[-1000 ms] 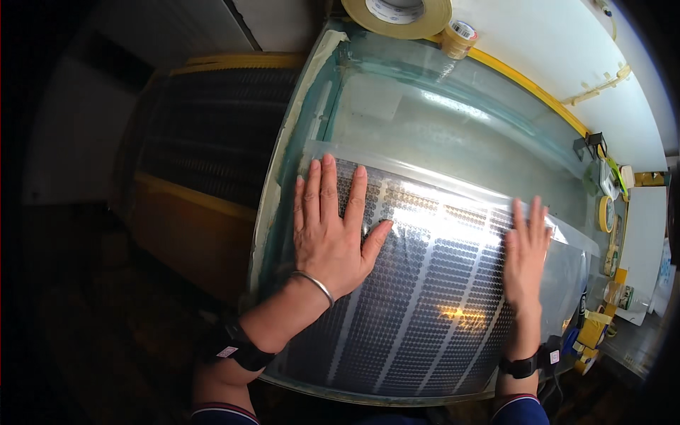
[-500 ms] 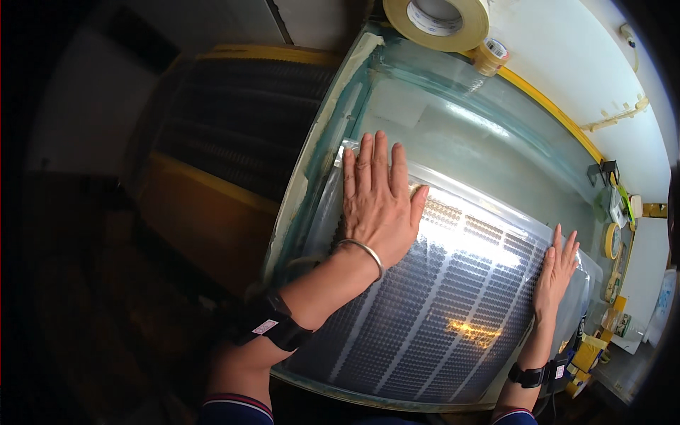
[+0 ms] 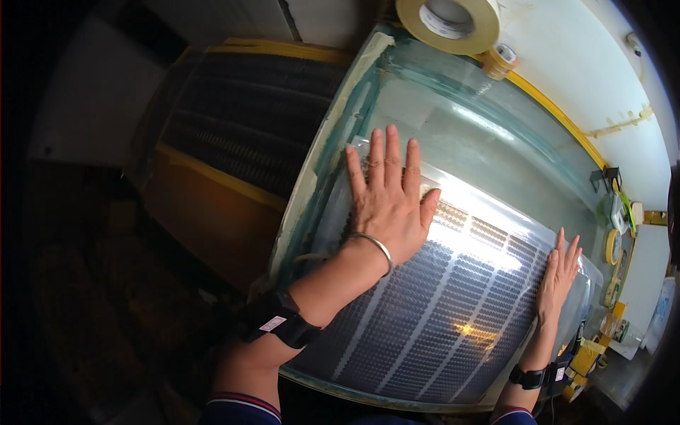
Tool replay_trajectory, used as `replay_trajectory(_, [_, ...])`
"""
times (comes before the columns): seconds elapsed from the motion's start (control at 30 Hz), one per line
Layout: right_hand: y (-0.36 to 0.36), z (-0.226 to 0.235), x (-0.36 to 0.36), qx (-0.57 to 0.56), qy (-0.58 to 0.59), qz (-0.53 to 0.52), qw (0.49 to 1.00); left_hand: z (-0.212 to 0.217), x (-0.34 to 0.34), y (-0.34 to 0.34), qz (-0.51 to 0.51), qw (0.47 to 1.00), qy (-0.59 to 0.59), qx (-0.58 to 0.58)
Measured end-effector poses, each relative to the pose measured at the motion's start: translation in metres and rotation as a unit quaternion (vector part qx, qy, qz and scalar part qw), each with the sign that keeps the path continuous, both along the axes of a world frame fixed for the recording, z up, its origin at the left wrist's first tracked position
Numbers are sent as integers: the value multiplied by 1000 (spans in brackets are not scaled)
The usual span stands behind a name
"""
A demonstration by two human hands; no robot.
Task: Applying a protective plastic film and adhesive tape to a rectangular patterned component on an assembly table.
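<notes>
Both hands lie flat on the dark, dotted flexible sheet with pale lengthwise stripes, which sits on the greenish glass-topped table and covers its near half. The left hand presses palm-down at the sheet's far left corner, fingers straight and slightly fanned, thumb angled out to the right; a thin silver bangle circles the wrist and a black strap band sits on the forearm.

Change over the last second: the left hand has slid away from the person toward that far corner, while the right hand has drifted out to the right edge, fingers together and laid along it. Reads as smoothing the sheet outward; it now looks flat under both palms.

A large roll of tan tape rests at the far edge, a smaller roll just beside it.
</notes>
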State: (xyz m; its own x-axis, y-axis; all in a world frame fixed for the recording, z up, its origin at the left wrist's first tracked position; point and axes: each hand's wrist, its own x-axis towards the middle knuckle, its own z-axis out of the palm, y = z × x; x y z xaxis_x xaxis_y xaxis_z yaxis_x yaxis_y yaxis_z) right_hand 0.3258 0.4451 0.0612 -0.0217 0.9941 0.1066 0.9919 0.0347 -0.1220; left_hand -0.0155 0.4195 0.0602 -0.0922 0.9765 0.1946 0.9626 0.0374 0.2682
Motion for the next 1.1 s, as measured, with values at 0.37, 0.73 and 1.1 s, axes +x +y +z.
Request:
replay_trajectory(0.37, [1,-9,15,15,-32,-19,999,-20,6,2,7,994,110,-22])
replay_trajectory(0.73, [-2,-4,10,65,-1,-23,998,23,158,0,-389,916,-92,-29])
replay_trajectory(1.1, [-3,-1,5,86,49,-15,995,11,188,0,-328,942,-61,-37])
